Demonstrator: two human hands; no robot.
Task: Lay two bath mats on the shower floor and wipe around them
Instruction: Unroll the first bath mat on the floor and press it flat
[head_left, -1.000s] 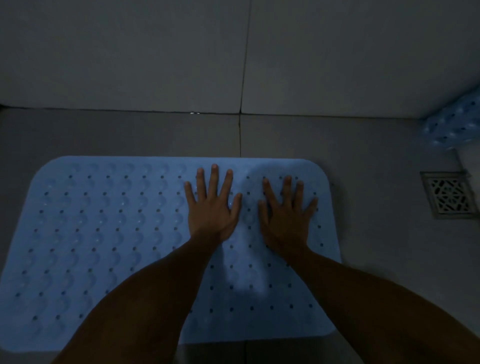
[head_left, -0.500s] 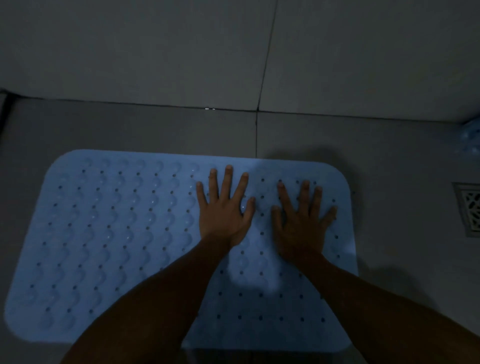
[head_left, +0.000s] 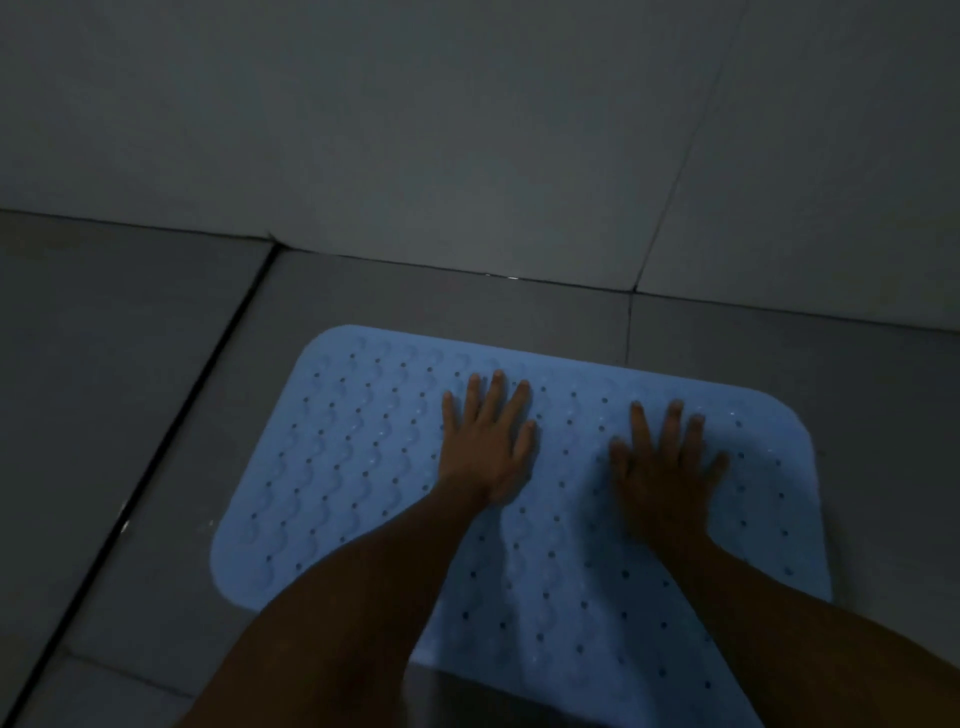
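Observation:
A light blue bath mat (head_left: 353, 467) with rows of small holes and wavy ridges lies flat on the grey tiled shower floor (head_left: 467, 306). My left hand (head_left: 488, 441) rests palm down near the mat's far edge, fingers straight and spread. My right hand (head_left: 665, 467) lies flat on the mat to its right, also with fingers spread. My forearms cover part of the mat's near side. No second mat shows in this view.
A pale tiled wall (head_left: 467, 130) rises just beyond the mat. A dark groove (head_left: 171, 441) runs diagonally along the floor left of the mat, with more grey tile (head_left: 78, 364) beyond it. The light is dim.
The view has swung left, so the floor drain and second mat at the right edge are out of sight. My hands have spread further apart on the mat.

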